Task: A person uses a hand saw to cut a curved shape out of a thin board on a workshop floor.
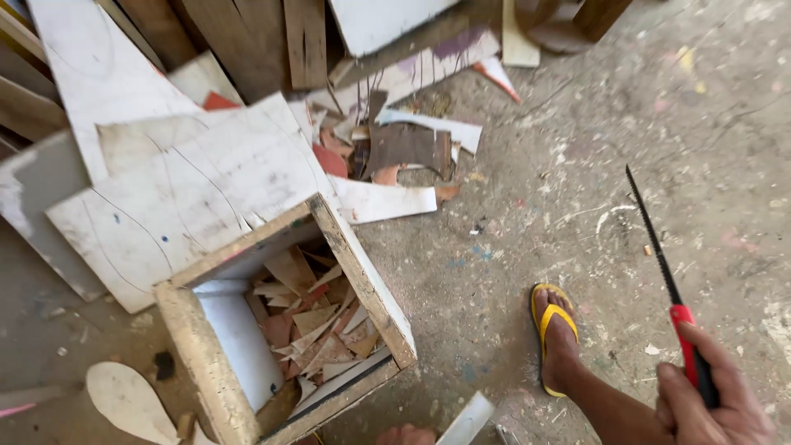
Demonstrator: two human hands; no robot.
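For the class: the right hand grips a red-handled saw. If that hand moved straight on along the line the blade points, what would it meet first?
Probably nothing: from the right hand, the saw points over bare, dusty concrete floor; depth is uncertain.

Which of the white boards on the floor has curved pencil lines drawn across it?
The large white board lying flat just behind the wooden box, left of centre. Long curved lines cross its face, while the small white strip to its right looks unmarked.

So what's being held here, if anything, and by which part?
The right hand holds a narrow handsaw by its red and black handle, with the blade pointing away. The left hand is not clearly in view.
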